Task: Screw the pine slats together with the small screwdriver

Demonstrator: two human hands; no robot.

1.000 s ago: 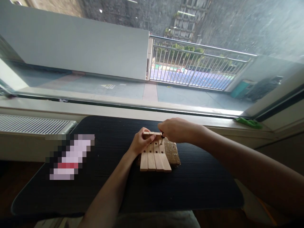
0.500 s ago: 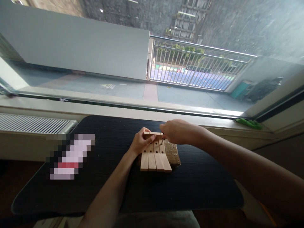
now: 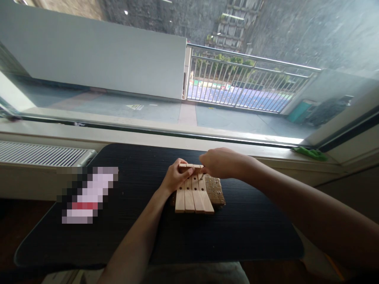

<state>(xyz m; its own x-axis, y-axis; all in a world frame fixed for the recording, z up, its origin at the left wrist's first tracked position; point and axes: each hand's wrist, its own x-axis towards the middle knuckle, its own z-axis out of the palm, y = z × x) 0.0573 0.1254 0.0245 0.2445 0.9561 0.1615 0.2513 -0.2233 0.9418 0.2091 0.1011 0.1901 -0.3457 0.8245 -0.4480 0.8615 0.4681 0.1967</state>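
Several pale wooden slats (image 3: 189,201) with dark round holes lie side by side over a brown, pitted block (image 3: 215,191). My left hand (image 3: 174,177) grips their far left part, thumb across the top and fingers round the far edge. At the far right corner of the slats, my right hand (image 3: 217,162) is closed in a fist. A thin metal shaft (image 3: 201,177) comes down from it to a hole in the rightmost slat. The rest of that tool is hidden inside the fist, so its kind cannot be made out.
The block rests on a dark table (image 3: 237,232) with rounded corners. A blurred pink and white item (image 3: 94,189) lies at the left. Beyond the table are a window sill (image 3: 142,138), a radiator (image 3: 44,154) and a green cloth (image 3: 309,154).
My right fist has shifted very slightly over the same hole. The left hand, the slats and the block look unmoved.
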